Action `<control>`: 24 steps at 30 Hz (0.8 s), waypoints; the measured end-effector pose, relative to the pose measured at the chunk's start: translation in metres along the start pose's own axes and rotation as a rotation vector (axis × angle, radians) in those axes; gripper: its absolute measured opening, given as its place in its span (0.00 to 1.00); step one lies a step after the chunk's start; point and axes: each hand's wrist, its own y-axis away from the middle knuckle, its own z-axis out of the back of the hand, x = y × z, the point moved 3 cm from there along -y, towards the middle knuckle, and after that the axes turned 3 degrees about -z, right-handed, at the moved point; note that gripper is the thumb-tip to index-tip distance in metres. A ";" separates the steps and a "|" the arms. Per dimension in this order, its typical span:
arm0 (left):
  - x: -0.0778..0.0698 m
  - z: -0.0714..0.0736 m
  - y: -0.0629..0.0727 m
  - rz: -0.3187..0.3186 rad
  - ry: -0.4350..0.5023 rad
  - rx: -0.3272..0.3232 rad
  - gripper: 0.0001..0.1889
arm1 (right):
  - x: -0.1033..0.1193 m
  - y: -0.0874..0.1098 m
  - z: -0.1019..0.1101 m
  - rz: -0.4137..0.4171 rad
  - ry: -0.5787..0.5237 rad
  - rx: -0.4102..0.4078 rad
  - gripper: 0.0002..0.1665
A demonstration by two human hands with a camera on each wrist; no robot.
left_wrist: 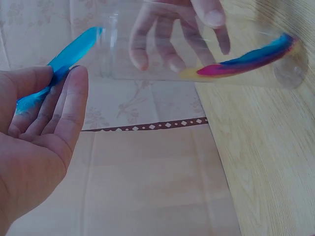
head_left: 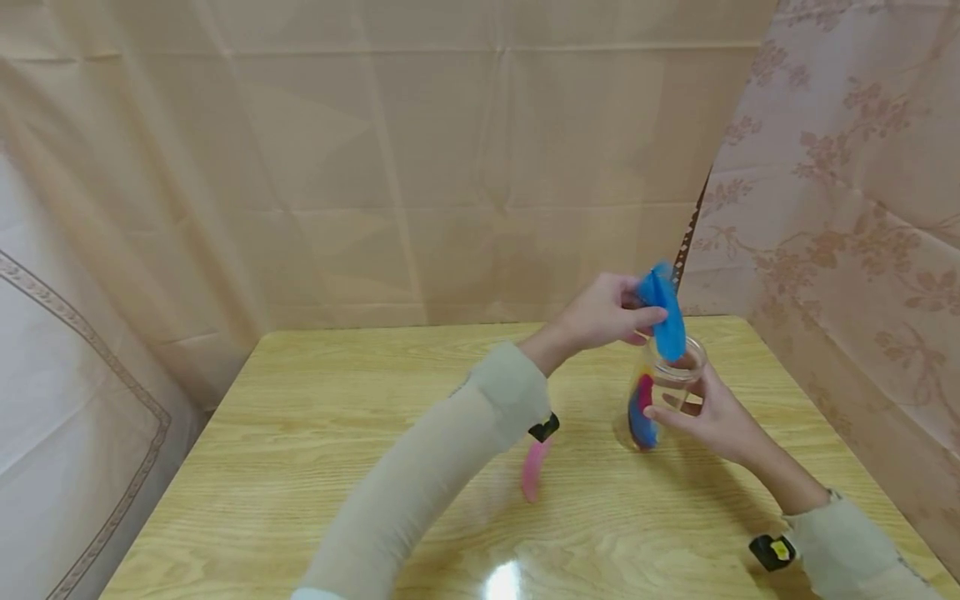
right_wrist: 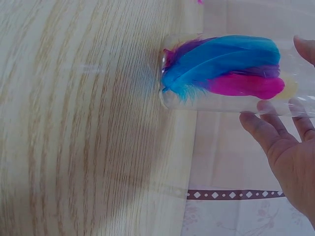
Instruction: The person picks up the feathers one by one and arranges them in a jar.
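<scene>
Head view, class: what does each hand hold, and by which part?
Left hand: blue feather, pinched near its middle. Right hand: clear jar, gripped by its upper side.

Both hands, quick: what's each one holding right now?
Left hand: closed, pinching a blue feather.
Right hand: closed, holding the clear jar.

At nine o'clock the left hand [left_wrist: 47, 130] pinches a blue feather [left_wrist: 76, 49], its tip pointing to two o'clock and overlapping the rim of a clear jar [left_wrist: 246, 39]; contact is unclear. Toward twelve, the right hand [left_wrist: 167, 24] holds the jar. Inside, toward two, lie blue and magenta feathers [left_wrist: 261, 53]. The desk [left_wrist: 268, 162] fills four o'clock, plain cloth [left_wrist: 147, 182] six.
</scene>
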 end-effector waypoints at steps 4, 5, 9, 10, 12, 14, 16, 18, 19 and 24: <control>0.003 -0.002 0.000 -0.011 -0.025 -0.005 0.12 | 0.000 0.001 0.000 0.005 0.003 0.000 0.58; 0.004 -0.002 0.000 -0.014 -0.029 -0.006 0.12 | 0.000 0.001 0.000 0.005 0.005 -0.001 0.58; 0.005 -0.002 0.001 -0.028 -0.045 -0.010 0.11 | 0.000 0.001 0.000 0.002 0.013 -0.007 0.57; 0.004 -0.003 0.001 -0.030 -0.048 -0.011 0.11 | 0.001 0.001 0.000 -0.001 0.013 -0.006 0.57; 0.004 -0.003 0.001 -0.035 -0.056 -0.016 0.11 | 0.001 0.001 0.000 -0.006 0.015 -0.005 0.57; 0.004 -0.004 0.001 -0.038 -0.060 -0.024 0.11 | 0.002 0.001 0.000 -0.009 0.011 -0.003 0.57; 0.004 -0.005 0.002 -0.040 -0.060 -0.037 0.11 | 0.003 0.001 0.000 -0.009 0.013 -0.003 0.57; 0.004 -0.006 0.002 -0.041 -0.061 -0.051 0.12 | 0.004 0.001 -0.001 -0.008 0.012 -0.003 0.57; 0.005 -0.006 0.002 -0.043 -0.061 -0.058 0.12 | 0.004 0.001 -0.001 -0.005 0.011 -0.004 0.57; 0.006 -0.008 0.003 -0.062 -0.077 -0.073 0.12 | 0.002 0.001 -0.001 -0.011 0.005 0.001 0.58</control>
